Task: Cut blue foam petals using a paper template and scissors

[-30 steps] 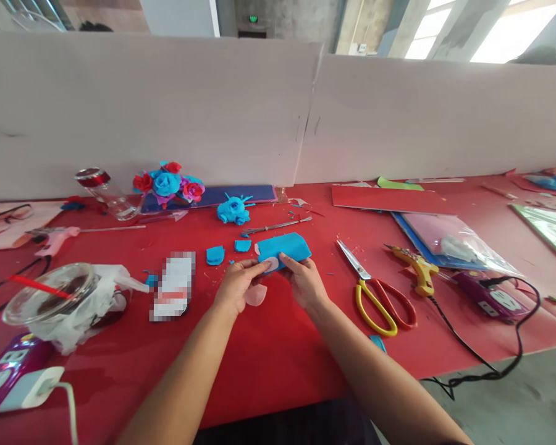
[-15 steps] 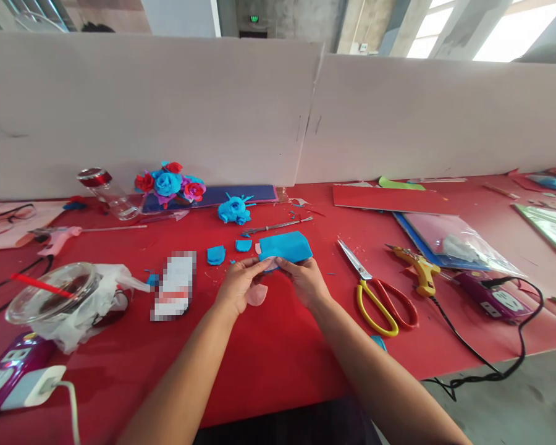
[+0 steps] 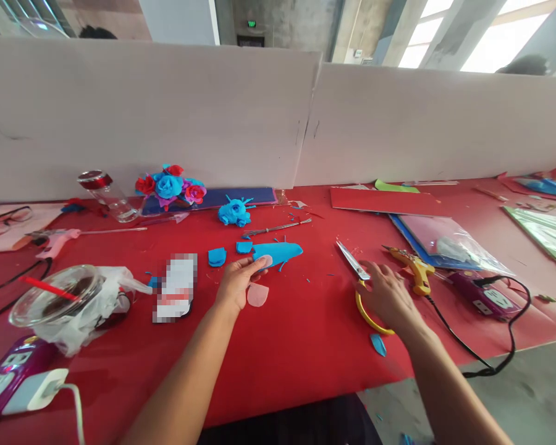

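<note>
My left hand (image 3: 234, 284) pinches a blue craft sheet (image 3: 280, 250), seen nearly edge-on, with a pale pink petal-shaped piece (image 3: 263, 264) under the thumb. A second pink piece (image 3: 258, 295) shows just below the fingers; whether it lies on the table or hangs from the hand I cannot tell. My right hand (image 3: 389, 295) is over the scissors (image 3: 353, 261), fingers apart, covering most of the handles; a yellow loop (image 3: 369, 316) shows. Two small blue pieces (image 3: 217, 257) lie left of the sheet. A blue flower (image 3: 234, 212) sits behind them.
A yellow glue gun (image 3: 412, 269) and purple power strip (image 3: 484, 295) are to the right. On the left stand a drink cup (image 3: 58, 296), a phone (image 3: 176, 287) and a pink glue gun (image 3: 58, 241). Behind are a flower bunch (image 3: 169, 185), thin wires (image 3: 278, 227) and a white partition (image 3: 167, 111).
My right hand has let go of the blue sheet and moved right, over the scissors. The sheet has tilted in my left hand, which stays in about the same place.
</note>
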The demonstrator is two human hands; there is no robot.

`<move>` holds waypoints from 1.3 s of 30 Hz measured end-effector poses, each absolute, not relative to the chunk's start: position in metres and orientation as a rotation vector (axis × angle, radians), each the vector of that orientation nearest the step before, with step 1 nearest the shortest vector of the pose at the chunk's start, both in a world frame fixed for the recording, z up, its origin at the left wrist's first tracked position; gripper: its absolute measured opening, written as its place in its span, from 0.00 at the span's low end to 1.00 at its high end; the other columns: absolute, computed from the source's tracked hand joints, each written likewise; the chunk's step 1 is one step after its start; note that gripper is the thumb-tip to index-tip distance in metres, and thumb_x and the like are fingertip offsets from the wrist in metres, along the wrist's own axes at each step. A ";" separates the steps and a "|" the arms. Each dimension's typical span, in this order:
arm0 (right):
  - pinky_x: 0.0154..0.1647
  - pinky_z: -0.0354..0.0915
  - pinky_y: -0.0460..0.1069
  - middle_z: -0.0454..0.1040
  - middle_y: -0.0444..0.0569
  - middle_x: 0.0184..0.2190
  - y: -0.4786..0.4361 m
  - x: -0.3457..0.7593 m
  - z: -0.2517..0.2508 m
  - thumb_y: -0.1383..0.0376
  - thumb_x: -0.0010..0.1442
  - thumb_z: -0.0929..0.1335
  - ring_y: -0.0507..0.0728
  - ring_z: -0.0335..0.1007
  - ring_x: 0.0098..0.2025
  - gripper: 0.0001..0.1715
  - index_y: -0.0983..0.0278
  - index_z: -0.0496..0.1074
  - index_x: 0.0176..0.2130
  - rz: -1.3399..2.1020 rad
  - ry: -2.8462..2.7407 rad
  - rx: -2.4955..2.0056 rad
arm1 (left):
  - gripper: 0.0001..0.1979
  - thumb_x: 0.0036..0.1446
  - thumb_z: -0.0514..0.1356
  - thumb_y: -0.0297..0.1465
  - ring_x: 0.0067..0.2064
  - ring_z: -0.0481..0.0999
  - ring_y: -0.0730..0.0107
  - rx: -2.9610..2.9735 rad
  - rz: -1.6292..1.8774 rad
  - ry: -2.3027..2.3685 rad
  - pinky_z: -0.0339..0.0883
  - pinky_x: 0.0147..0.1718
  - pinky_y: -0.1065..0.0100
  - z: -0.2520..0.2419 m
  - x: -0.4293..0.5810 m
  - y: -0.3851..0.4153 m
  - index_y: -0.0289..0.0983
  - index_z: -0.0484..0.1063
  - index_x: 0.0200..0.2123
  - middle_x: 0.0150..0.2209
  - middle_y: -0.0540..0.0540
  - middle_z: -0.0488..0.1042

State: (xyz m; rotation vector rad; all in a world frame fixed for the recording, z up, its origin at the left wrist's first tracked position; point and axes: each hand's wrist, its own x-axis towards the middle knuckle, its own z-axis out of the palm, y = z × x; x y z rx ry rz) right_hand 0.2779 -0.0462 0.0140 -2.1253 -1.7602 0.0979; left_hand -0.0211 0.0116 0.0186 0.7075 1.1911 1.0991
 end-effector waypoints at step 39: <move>0.12 0.54 0.41 0.62 0.39 0.29 -0.112 0.149 0.053 0.39 0.58 0.60 0.45 0.59 0.17 0.28 0.57 0.60 0.46 1.938 -0.972 -1.291 | 0.05 0.45 0.65 0.20 0.32 0.79 0.72 0.268 1.312 0.877 0.73 0.36 0.69 0.037 -0.007 -0.002 0.33 0.75 0.26 0.27 0.47 0.80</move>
